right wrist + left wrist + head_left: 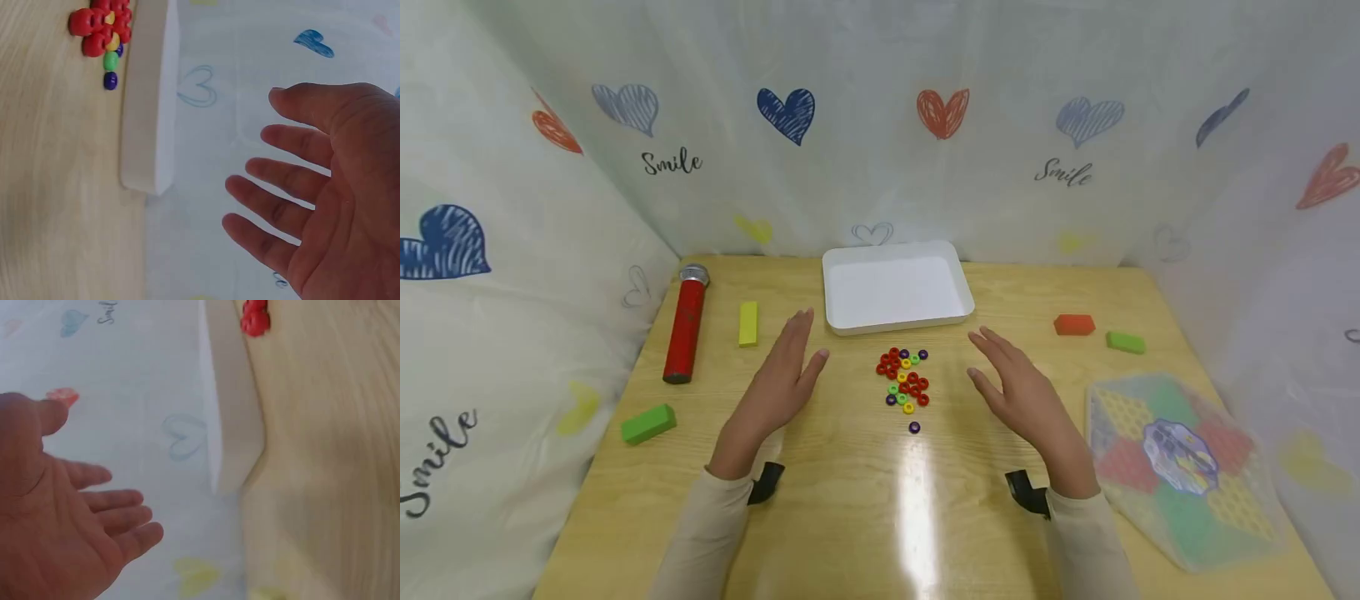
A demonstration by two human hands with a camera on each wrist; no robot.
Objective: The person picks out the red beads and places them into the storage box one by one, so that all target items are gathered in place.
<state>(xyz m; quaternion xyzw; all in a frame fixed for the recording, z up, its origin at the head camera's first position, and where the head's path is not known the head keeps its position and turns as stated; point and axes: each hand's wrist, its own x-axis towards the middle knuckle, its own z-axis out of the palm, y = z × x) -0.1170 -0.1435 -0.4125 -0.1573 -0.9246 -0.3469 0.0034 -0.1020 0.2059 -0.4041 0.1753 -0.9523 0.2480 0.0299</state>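
Small ring-shaped beads in red, yellow, green and purple (pixel 914 428) lie in a loose cluster on the table, mostly red beads (pixel 81 23). My left hand (pixel 781 379) is held to the left of the beads, fingers straight and holding nothing. To their right is my right hand (pixel 1018 392), its fingers extended and apart, also holding nothing. Both palms face inward across the beads. Just behind the beads stands a shallow white tray (pixel 895 292) with nothing in it. Both wrist views show the relaxed fingers and the tray's outer wall (pixel 237 406).
A red microphone (pixel 687 325), a yellow block (pixel 748 324) and a green block (pixel 648 424) lie at left. On the right are a red block (pixel 1074 325), another green block (pixel 1125 342) and a translucent patterned bag or sheet (pixel 1180 475). A heart-printed curtain (pixel 865 150) surrounds the table.
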